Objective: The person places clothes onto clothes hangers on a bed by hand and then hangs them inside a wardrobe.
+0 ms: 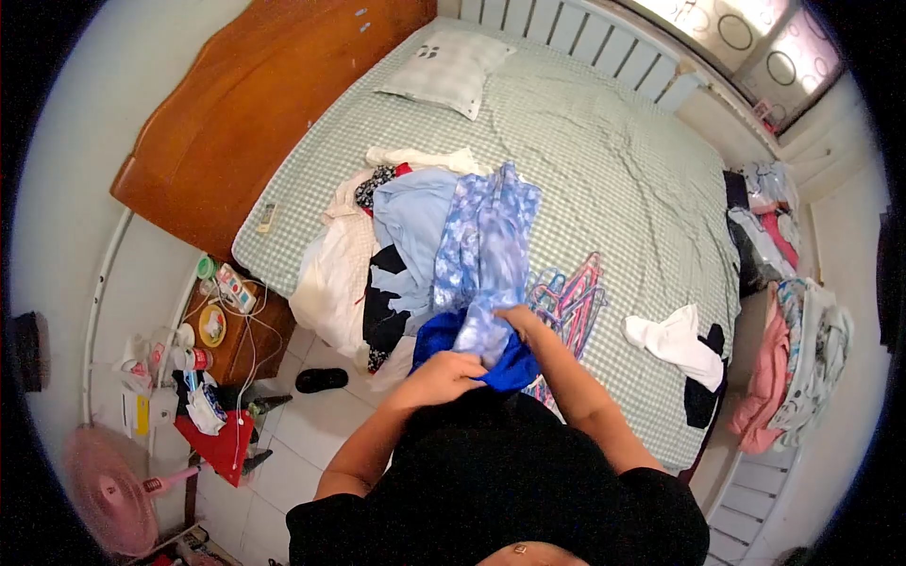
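A blue-and-white patterned garment (486,236) stretches over the bed toward my body. My left hand (444,374) is closed on the bright blue cloth (434,341) at its near end. On the other side, my right hand (514,324) grips the patterned garment near the same end; its fingertips are partly hidden. Light blue clothing (412,212) lies to the left, beside a pile of white (337,278) and black clothes (382,307). Several pink and blue hangers (578,302) lie right of my right forearm.
A pillow (448,71) rests on the checked bed (623,189). White (675,344) and black cloth lie at its right edge. Folded clothes (788,368) hang at the far right. A nightstand (260,344) and pink fan (113,491) stand left; a black slipper (322,380) is on the floor.
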A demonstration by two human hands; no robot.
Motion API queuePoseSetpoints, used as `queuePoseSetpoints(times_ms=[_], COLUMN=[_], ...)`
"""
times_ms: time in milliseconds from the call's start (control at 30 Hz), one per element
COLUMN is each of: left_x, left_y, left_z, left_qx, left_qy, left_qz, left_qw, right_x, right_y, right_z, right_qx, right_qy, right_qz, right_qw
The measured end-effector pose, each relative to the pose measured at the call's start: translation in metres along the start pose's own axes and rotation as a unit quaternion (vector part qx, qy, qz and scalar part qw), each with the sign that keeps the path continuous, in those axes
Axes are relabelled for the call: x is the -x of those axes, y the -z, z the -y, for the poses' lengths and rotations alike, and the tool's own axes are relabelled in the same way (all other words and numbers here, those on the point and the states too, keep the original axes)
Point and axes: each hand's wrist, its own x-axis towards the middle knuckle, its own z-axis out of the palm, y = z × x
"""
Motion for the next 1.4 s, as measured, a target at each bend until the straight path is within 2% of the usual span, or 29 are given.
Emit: queuePoseSetpoints(times_ms=[67,100,200,233,267,333,400,433,467,533,567,600,633,667,700,767,800,833,867,933,967,1000,1033,1067,1100,1267,1300,1367,1400], left_x=[0.012,0.018,0.023,0.019,0.01,-0.01,-0.038,-0.045,-0.048,-0.057,-0.061,-0.064,-0.061,-0.054,-0.049,-0.03,-0.027,-0.012,0.0,0.014,0.014,0.007,-0.008,-0.02,-0.036,-0.1,-0.104,-0.113,-0.118], left_y=[0.014,0.021,0.034,0.04,0.048,0.048,0.045,0.045,0.043,0.048,0.049,0.048,0.046,0.047,0.058,0.086,0.098,0.096,0.1,0.1,0.088,0.081,0.062,0.05,0.039,0.022,0.028,0.041,0.044], left_z=[0.015,0.021,0.028,0.019,0.004,0.001,-0.008,-0.011,-0.001,-0.002,-0.002,0.005,0.02,0.044,0.074,0.087,0.065,0.072,0.093,0.152,0.168,0.151,0.126,0.116,0.081,0.045,0.049,0.066,0.074], left_qx=[-0.048,-0.086,-0.143,-0.14,-0.11,-0.106,-0.07,-0.033,-0.22,-0.057,-0.005,-0.015,0.289,0.567,0.304,0.009,-0.02,0.365,0.365,0.265,0.13,-0.019,-0.117,-0.035,-0.127,-0.138,-0.137,-0.16,-0.207], left_qy=[0.034,0.082,0.188,0.167,0.241,0.119,0.076,0.035,0.038,0.043,0.035,0.012,0.0,-0.009,-0.003,0.05,0.112,0.083,0.084,0.275,0.288,0.271,0.206,0.161,0.168,0.036,0.037,0.132,0.151], left_qz=[-0.05,-0.067,-0.158,-0.188,-0.179,-0.293,-0.326,-0.354,-0.328,-0.332,-0.35,-0.4,-0.425,-0.407,-0.469,-0.495,-0.553,-0.605,-0.604,-0.668,-0.657,-0.551,-0.534,-0.476,-0.418,-0.38,-0.381,-0.287,-0.346], left_qw=[0.997,0.991,0.959,0.958,0.948,0.943,0.94,0.934,0.918,0.94,0.936,0.916,0.858,0.717,0.829,0.867,0.825,0.703,0.703,0.639,0.684,0.789,0.811,0.864,0.883,0.914,0.914,0.935,0.903], right_x=[0.007,0.009,0.056,0.085,0.109,0.147,0.146,0.156,0.149,0.143,0.13,0.135,0.133,0.131,0.131,0.136,0.135,0.139,0.144,0.147,0.148,0.149,0.149,0.15,0.153,0.172,0.177,0.183,0.185], right_y=[0.01,0.019,0.062,0.068,0.074,0.07,0.056,0.043,0.037,0.027,0.027,0.036,0.046,0.057,0.067,0.085,0.092,0.096,0.097,0.093,0.09,0.087,0.081,0.076,0.074,0.069,0.072,0.086,0.094], right_z=[0.021,0.041,0.129,0.156,0.173,0.192,0.185,0.186,0.179,0.168,0.153,0.155,0.153,0.15,0.146,0.144,0.14,0.14,0.141,0.14,0.14,0.141,0.142,0.143,0.145,0.144,0.14,0.136,0.136], right_qx=[-0.247,-0.301,-0.36,-0.361,-0.339,-0.246,-0.077,-0.076,0.002,-0.032,-0.048,-0.14,-0.176,-0.213,-0.271,-0.383,-0.412,-0.434,-0.455,-0.463,-0.47,-0.47,-0.471,-0.472,-0.468,-0.424,-0.405,-0.388,-0.409], right_qy=[-0.026,0.051,0.227,0.294,0.326,0.38,0.398,0.455,0.517,0.41,0.403,0.368,0.336,0.301,0.303,0.298,0.315,0.321,0.326,0.324,0.322,0.321,0.322,0.323,0.323,0.323,0.356,0.411,0.418], right_qz=[-0.021,-0.057,-0.008,0.001,0.019,0.047,0.066,0.117,0.119,0.161,0.096,0.113,0.077,0.039,0.014,-0.015,-0.011,-0.007,-0.001,0.008,0.016,0.016,0.037,0.058,0.081,0.146,0.138,0.112,0.109], right_qw=[0.968,0.951,0.905,0.885,0.883,0.89,0.912,0.879,0.848,0.897,0.909,0.912,0.922,0.929,0.913,0.874,0.855,0.842,0.829,0.825,0.822,0.822,0.82,0.818,0.819,0.833,0.831,0.817,0.803])
